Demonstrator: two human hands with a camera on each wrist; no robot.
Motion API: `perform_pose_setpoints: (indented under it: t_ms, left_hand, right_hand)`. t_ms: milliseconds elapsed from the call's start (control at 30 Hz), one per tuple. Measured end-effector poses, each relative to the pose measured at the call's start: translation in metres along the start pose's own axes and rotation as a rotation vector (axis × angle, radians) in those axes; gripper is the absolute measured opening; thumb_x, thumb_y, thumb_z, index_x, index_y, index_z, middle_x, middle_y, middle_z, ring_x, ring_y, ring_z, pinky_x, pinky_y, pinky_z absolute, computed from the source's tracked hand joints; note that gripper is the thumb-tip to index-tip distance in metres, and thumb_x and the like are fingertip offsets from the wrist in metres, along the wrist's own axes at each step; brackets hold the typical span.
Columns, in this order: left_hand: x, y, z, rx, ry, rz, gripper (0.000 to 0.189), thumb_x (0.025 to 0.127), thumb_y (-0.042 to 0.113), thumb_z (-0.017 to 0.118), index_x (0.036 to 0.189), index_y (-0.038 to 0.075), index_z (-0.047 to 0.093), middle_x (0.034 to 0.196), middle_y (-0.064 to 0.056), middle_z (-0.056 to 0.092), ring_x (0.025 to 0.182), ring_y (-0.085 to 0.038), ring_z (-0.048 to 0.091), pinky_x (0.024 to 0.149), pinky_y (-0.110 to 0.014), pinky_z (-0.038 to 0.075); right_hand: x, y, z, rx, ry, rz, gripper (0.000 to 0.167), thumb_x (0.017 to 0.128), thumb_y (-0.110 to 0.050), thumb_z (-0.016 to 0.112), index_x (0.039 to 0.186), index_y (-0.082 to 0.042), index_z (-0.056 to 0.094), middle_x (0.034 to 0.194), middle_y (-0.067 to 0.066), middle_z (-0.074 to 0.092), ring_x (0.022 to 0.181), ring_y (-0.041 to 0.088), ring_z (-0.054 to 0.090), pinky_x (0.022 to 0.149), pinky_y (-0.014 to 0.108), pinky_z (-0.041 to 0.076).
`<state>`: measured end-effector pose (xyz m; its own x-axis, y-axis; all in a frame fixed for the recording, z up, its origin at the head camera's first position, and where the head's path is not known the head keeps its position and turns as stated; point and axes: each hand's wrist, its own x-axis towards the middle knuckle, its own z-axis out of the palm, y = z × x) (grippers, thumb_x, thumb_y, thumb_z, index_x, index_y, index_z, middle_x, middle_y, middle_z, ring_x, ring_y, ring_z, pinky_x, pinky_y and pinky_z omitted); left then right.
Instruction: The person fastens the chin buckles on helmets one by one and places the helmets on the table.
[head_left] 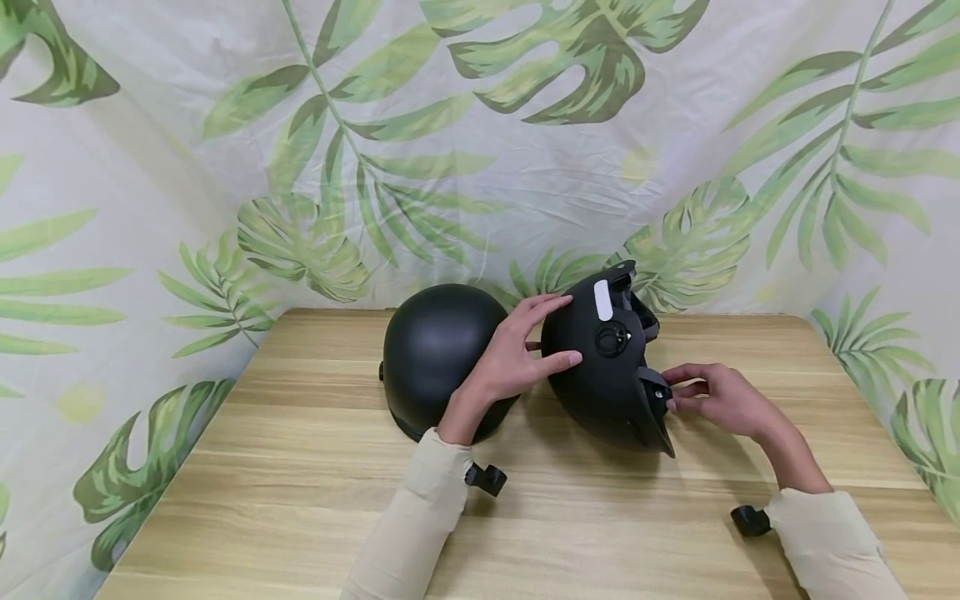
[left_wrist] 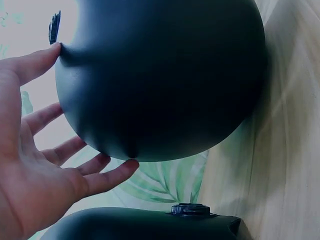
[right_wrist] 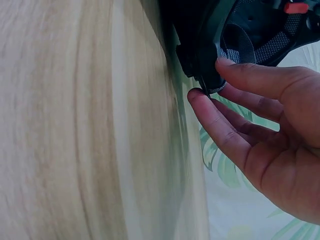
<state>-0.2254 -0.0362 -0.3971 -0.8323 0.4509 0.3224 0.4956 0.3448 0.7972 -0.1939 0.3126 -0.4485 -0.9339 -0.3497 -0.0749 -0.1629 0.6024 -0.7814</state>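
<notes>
A black helmet [head_left: 588,375] is tipped on the table, its opening turned to the right; a white strip and a round fitting show on its side. My left hand [head_left: 517,350] rests spread fingertips and thumb against the dome; in the left wrist view the hand [left_wrist: 45,165] has its fingers nearly straight on the smooth shell [left_wrist: 165,85]. At the lower rim, my right hand [head_left: 716,400] pinches the side flap. The right wrist view has thumb and fingers of that hand [right_wrist: 265,115] on either side of the flap's edge [right_wrist: 212,65], near the padded lining.
A second black helmet [head_left: 442,358] sits dome up to the left, partly behind my left forearm. The wood-grain table [head_left: 300,500] ends at a leaf-patterned cloth [head_left: 420,150] at the back and sides. Inside the held helmet shows a red piece [right_wrist: 296,8].
</notes>
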Motion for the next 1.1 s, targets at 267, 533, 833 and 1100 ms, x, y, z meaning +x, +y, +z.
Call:
perform_pose_setpoints:
  t_ms: [267,533,833,1100]
  left_hand:
    - [0.000,0.004,0.000,0.062,0.010,0.015,0.074,0.091,0.036,0.085,0.157,0.027,0.053,0.162,-0.002,0.046,0.149,-0.023,0.048,0.098,-0.045,0.063]
    - [0.000,0.001,-0.001,0.048,-0.002,0.027,0.074,0.092,0.032,0.085,0.158,0.026,0.052,0.163,-0.002,0.045,0.150,-0.023,0.047,0.102,-0.050,0.060]
    - [-0.001,-0.002,0.000,0.027,-0.009,0.040,0.075,0.092,0.032,0.085,0.159,0.026,0.051,0.163,-0.002,0.044,0.149,-0.023,0.048,0.102,-0.047,0.061]
    - [-0.001,-0.001,-0.001,0.047,-0.013,0.035,0.075,0.092,0.033,0.085,0.159,0.026,0.051,0.163,-0.003,0.044,0.148,-0.023,0.048,0.103,-0.047,0.060]
  right_hand:
    - [0.002,0.001,0.003,0.028,-0.022,-0.035,0.043,0.096,-0.003,0.075,0.135,0.012,0.063,0.131,0.032,0.069,0.106,0.022,0.079,0.079,0.021,0.062]
    - [0.003,0.002,0.004,0.026,-0.035,-0.034,0.041,0.096,-0.002,0.074,0.134,0.012,0.063,0.133,0.031,0.068,0.110,0.031,0.078,0.080,0.021,0.062]
    - [0.000,-0.012,0.000,-0.119,0.027,-0.060,0.040,0.099,-0.014,0.074,0.133,0.006,0.067,0.133,0.029,0.070,0.110,0.036,0.077,0.081,0.024,0.062]
    - [-0.005,-0.065,-0.011,-0.132,0.163,-0.144,0.043,0.105,-0.020,0.069,0.142,0.001,0.063,0.142,0.024,0.066,0.123,0.042,0.071,0.093,0.021,0.060]
